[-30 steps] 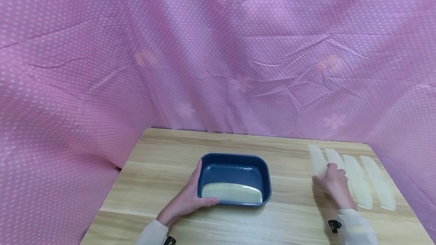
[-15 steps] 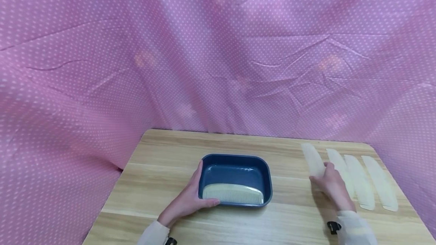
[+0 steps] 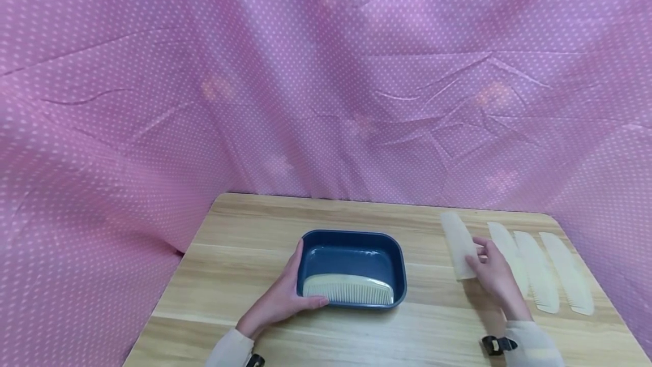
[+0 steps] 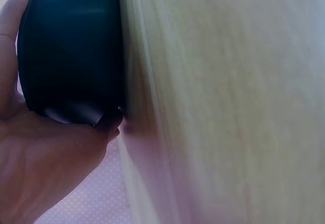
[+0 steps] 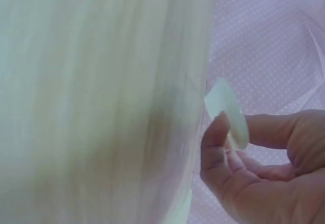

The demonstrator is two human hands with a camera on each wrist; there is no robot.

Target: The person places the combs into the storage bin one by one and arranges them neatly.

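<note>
A dark blue rectangular tray (image 3: 351, 237) stands mid-table with one pale comb (image 3: 348, 289) lying along its near side. My left hand (image 3: 282, 293) grips the tray's left end, thumb on the near rim and fingers along the side; the left wrist view shows the hand (image 4: 45, 153) against the tray's outer wall (image 4: 73, 56). On the right, my right hand (image 3: 493, 271) pinches a pale cream comb (image 3: 458, 245) by its edge. The right wrist view has that comb (image 5: 228, 109) between thumb and fingers, raised off the table.
Three more pale combs (image 3: 509, 254) (image 3: 537, 271) (image 3: 567, 273) lie side by side at the table's right. The wooden table (image 3: 244, 231) ends at a pink dotted cloth (image 3: 305, 101) hanging behind and at both sides.
My right hand has taken the leftmost comb away from the row, moving it left and lifting it. The left hand and the tray have stayed in place.
</note>
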